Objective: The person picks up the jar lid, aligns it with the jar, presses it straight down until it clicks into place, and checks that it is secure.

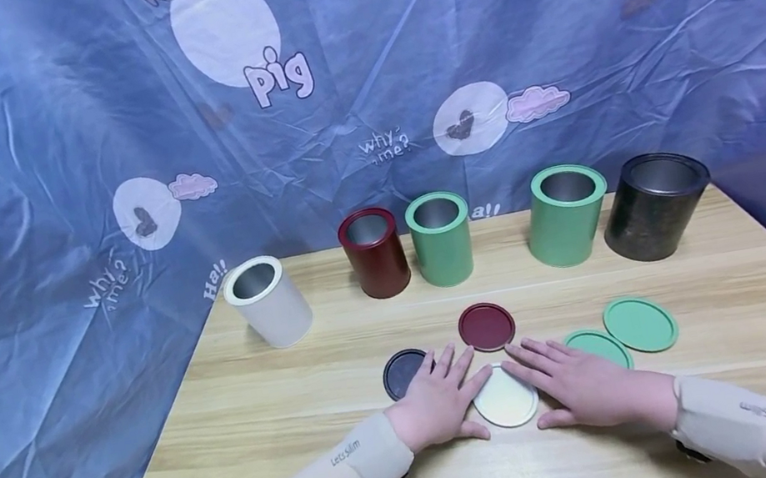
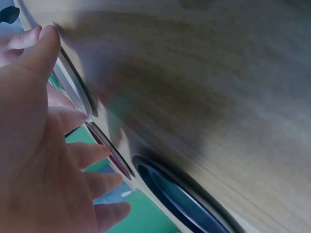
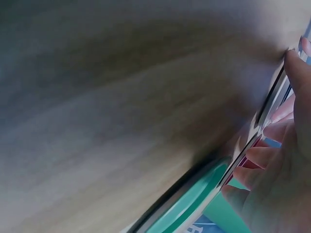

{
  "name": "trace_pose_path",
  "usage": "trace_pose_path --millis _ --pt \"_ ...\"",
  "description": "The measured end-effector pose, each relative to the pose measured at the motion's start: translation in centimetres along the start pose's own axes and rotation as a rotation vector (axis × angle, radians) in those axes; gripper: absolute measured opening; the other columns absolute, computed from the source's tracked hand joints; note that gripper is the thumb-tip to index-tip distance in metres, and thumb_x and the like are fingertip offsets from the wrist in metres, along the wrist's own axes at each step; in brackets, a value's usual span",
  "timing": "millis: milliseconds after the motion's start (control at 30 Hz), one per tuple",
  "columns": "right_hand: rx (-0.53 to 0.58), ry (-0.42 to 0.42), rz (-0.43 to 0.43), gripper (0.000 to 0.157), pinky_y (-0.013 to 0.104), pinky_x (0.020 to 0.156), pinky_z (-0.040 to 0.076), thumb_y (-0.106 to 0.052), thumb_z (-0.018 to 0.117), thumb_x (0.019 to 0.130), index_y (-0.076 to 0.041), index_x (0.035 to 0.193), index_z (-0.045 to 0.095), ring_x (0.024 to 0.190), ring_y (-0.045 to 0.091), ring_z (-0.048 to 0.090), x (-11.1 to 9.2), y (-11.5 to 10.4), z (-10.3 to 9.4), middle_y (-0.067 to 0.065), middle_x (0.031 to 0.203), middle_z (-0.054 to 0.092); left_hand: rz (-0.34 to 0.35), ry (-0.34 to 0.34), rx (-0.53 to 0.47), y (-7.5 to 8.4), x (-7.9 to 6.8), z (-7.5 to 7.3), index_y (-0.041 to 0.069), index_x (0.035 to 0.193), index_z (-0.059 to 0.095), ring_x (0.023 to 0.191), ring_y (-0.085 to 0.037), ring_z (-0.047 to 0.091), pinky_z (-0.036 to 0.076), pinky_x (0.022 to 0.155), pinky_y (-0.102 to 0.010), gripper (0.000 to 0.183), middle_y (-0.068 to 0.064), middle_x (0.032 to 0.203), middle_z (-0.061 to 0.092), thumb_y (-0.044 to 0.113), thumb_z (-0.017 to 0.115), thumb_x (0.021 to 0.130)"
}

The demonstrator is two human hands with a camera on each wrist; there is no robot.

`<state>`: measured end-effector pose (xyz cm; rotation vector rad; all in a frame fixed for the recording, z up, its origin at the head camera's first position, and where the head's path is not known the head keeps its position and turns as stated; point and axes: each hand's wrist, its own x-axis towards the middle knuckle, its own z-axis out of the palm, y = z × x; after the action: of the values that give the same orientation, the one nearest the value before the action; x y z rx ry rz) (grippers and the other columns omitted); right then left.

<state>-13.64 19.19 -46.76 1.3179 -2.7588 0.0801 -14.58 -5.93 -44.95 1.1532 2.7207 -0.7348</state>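
Both hands lie spread at the front middle of the table, on either side of a round white lid (image 1: 505, 400). My left hand (image 1: 435, 404) has its fingers straight, overlapping the right edge of a black lid (image 1: 402, 374) in the head view. The right hand (image 1: 581, 385), also with straight fingers, reaches in from the other side beside a green lid (image 1: 601, 348). Fingertips of both hands are right at the white lid's rim. Just beyond them lies a dark red lid (image 1: 486, 326). A second green lid (image 1: 641, 323) is farther right.
Along the back of the wooden table (image 1: 268, 461) stand open cans: white (image 1: 276, 307), dark red (image 1: 379, 261), green (image 1: 443, 246), another green (image 1: 567, 225) and black (image 1: 653, 215). A blue printed cloth (image 1: 332, 27) hangs behind them.
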Motion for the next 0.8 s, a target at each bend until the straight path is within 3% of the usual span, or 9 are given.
trace_pose_path --millis 167,500,800 --pt "0.047 -0.046 0.035 0.081 0.055 0.101 0.044 -0.064 0.047 0.09 -0.004 0.144 0.042 0.134 0.04 0.043 0.26 0.1 -0.22 0.019 0.15 0.041 -0.003 0.006 -0.013 -0.22 0.24 -0.03 0.032 0.154 0.022 0.145 -0.024 0.029 0.033 0.115 -0.042 0.085 0.0 0.161 0.023 0.08 0.031 0.085" --pt "0.03 -0.022 0.015 0.082 0.053 0.1 0.045 -0.064 0.047 0.09 0.0 0.141 0.044 0.132 0.04 0.044 0.43 0.06 -0.32 0.019 0.147 0.044 -0.004 0.048 -0.028 -0.37 0.62 0.06 0.024 0.153 0.027 0.143 -0.022 0.034 0.035 0.113 -0.04 0.086 -0.001 0.158 0.032 0.077 0.035 0.086" --pt "0.037 -0.035 0.03 0.081 0.052 0.102 0.044 -0.063 0.048 0.09 0.0 0.141 0.045 0.134 0.039 0.043 0.59 -0.04 -0.39 0.019 0.148 0.043 0.007 0.04 -0.034 -0.24 0.72 -0.42 0.017 0.149 0.038 0.142 -0.017 0.036 0.036 0.113 -0.035 0.084 0.001 0.154 0.038 0.074 0.038 0.088"
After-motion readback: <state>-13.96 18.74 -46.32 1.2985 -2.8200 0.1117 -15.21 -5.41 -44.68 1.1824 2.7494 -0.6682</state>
